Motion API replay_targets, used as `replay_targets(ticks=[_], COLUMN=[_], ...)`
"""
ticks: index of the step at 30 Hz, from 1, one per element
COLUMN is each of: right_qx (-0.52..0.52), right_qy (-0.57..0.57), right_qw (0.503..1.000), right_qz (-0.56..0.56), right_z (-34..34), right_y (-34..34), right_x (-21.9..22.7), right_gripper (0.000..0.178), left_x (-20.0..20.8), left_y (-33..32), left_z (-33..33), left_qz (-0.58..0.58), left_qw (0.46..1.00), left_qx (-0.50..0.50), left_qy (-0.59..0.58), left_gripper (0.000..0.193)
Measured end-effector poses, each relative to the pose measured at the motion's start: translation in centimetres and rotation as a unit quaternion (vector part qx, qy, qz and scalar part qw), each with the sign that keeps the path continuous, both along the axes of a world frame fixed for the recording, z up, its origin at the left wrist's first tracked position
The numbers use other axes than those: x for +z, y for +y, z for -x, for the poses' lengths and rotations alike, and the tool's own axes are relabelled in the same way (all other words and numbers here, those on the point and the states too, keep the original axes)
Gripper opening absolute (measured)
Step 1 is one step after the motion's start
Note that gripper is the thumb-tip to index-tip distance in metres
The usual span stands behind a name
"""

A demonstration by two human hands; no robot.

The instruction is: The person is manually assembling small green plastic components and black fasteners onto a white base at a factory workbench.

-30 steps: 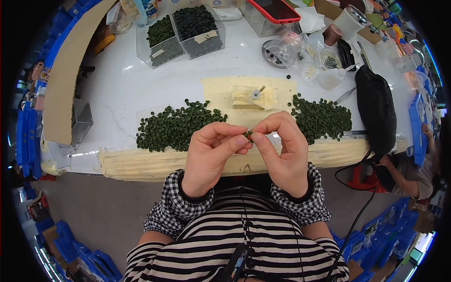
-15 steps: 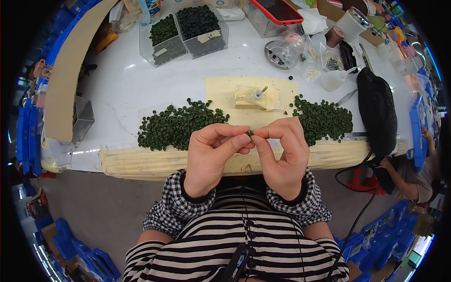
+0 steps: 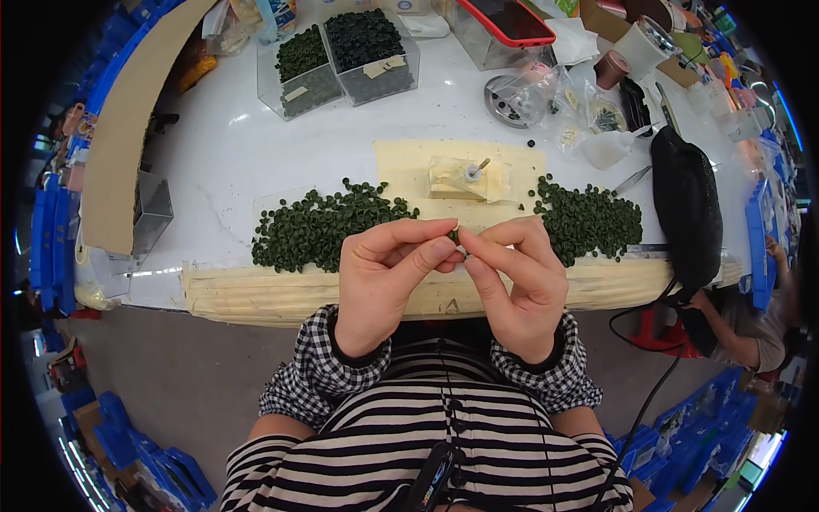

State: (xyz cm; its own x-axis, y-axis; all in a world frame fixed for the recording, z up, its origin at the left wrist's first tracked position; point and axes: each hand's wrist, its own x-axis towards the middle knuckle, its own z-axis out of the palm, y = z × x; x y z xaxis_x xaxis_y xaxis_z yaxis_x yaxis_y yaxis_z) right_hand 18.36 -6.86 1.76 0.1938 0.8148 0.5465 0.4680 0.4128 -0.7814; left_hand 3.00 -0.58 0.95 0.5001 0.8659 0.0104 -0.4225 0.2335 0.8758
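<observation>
A small dark green round piece [image 3: 454, 235], much like a button, is pinched between the thumb and forefinger of my left hand [image 3: 380, 277]. My right hand [image 3: 522, 286] meets it from the other side, its forefinger tip against the piece and its thumb a little lower. Whatever lies between the right fingertips is too small and covered to make out. Loose green pieces of the same sort form a left pile [image 3: 316, 230] and a right pile [image 3: 589, 218]. Beyond my hands, a tape-wrapped block [image 3: 452, 179] bears a small upright pin.
Two clear bins [image 3: 375, 81] of dark pieces stand at the far left. A red-cased phone [image 3: 512, 26] rests on a box at the back. Tweezers [image 3: 631, 181] and a black padded object [image 3: 685, 205] are on the right. A cardboard sheet [image 3: 128, 136] rises at left.
My right thumb has moved down, away from the forefinger, and the right hand has shifted slightly right. The left hand keeps its pinch on the green piece.
</observation>
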Motion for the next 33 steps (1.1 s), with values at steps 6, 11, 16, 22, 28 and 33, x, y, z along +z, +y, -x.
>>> replay_targets(ticks=[6, 11, 16, 22, 28, 33], right_qx=[0.016, 0.046, 0.092, 0.069, 0.046, 0.019], right_qy=[0.020, 0.078, 0.164, 0.098, 0.063, -0.010], right_qw=[1.000, 0.995, 0.980, 0.992, 0.997, 1.000], right_qz=[0.008, 0.035, 0.063, 0.044, 0.026, -0.011], right_z=[0.0, 0.1, 0.4, 0.1, 0.0, -0.2], right_y=[-0.1, -0.4, -0.7, -0.9, -0.9, -0.7], right_x=[-0.4, -0.6, -0.9, -0.9, -0.9, -0.7], right_gripper=[0.033, 0.033, 0.033, 0.034, 0.035, 0.036], left_x=[0.1, -0.4, -0.2, -0.2, 0.2, 0.4], left_y=[0.0, 0.2, 0.3, 0.3, 0.2, 0.1], left_z=[0.0, 0.2, 0.4, 0.3, 0.3, 0.3], left_qz=[-0.010, -0.107, -0.149, -0.102, -0.062, -0.059], left_qw=[1.000, 0.993, 0.987, 0.995, 0.998, 0.998], left_qx=[0.007, 0.031, 0.029, 0.006, 0.003, 0.000], left_qy=[0.011, 0.033, 0.049, 0.016, 0.016, 0.018], left_gripper=[0.019, 0.017, 0.018, 0.017, 0.018, 0.018])
